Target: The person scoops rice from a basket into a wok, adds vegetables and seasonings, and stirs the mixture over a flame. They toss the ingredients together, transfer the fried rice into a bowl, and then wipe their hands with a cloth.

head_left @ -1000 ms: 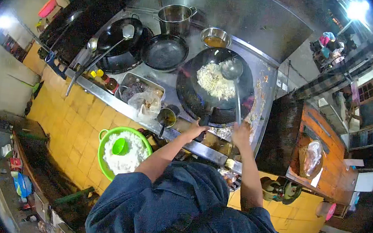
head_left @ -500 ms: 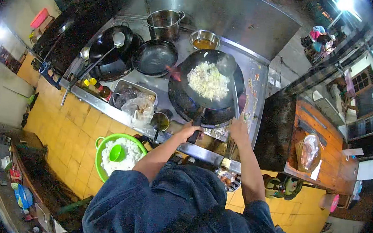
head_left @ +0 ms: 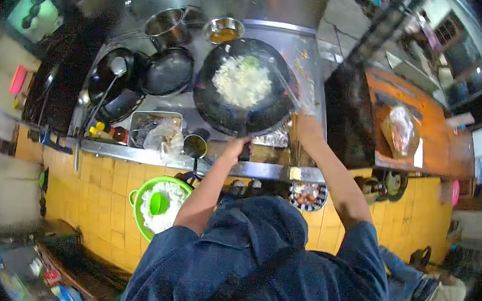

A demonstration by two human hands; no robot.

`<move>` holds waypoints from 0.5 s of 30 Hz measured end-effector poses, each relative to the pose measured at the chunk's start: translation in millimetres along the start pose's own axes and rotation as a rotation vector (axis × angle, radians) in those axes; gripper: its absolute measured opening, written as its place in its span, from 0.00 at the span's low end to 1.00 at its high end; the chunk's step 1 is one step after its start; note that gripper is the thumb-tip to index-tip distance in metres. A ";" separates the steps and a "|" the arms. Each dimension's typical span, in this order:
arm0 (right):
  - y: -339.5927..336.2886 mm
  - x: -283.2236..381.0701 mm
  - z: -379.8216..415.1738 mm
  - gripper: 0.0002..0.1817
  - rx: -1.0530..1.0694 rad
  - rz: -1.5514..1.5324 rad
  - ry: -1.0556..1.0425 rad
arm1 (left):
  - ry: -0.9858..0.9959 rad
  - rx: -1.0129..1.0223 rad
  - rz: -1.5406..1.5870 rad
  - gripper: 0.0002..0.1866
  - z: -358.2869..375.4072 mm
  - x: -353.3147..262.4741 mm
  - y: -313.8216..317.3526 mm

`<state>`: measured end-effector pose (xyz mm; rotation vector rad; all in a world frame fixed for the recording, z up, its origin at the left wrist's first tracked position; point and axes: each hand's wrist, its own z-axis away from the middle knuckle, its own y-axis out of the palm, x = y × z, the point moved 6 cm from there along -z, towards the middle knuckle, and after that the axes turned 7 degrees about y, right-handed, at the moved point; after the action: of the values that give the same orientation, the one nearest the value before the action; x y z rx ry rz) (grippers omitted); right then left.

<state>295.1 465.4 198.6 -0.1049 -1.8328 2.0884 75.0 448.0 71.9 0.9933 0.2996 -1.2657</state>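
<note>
My left hand (head_left: 234, 151) is closed around the dark handle (head_left: 245, 151) of a black wok (head_left: 207, 105) on the stove. In the wok lies a heap of pale chopped food (head_left: 241, 84), with a greenish patch at its far side and steam over it. My right hand (head_left: 310, 130) grips the long metal handle of a ladle (head_left: 286, 86), which slants over the wok's right side. Blur and steam obscure the ladle's head, near the far edge of the food.
Left of the wok stand a black frying pan (head_left: 168, 73), a tall steel pot (head_left: 165, 28) and a steel bowl of orange-brown liquid (head_left: 223, 31). Nearer are a metal tray (head_left: 139, 118) and a small dark saucepan (head_left: 195, 145). A green rice basin (head_left: 141, 213) sits below; a person (head_left: 438, 300) is behind, right.
The view has turned, so the stove appears farther left and higher. The ladle's head has shifted from the wok's right side toward the food. More of a person shows at lower right.
</note>
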 end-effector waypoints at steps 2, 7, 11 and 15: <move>43.7 -7.2 -12.3 0.21 -0.009 -0.013 -0.112 | 0.036 0.002 0.009 0.07 -13.0 8.1 -9.4; -87.6 9.3 31.8 0.11 0.164 0.035 -0.344 | 0.043 0.076 0.009 0.08 -4.7 1.7 -7.2; -121.0 29.1 71.1 0.13 0.228 0.229 -0.190 | -0.027 0.092 0.030 0.07 0.0 5.3 -2.9; 3.8 47.4 34.8 0.14 0.129 0.130 -0.123 | -0.046 0.051 -0.023 0.09 0.3 0.5 -5.1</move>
<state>240.1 447.0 208.8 -0.0647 -1.7967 2.3451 70.5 447.6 69.4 1.0051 0.2455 -1.3207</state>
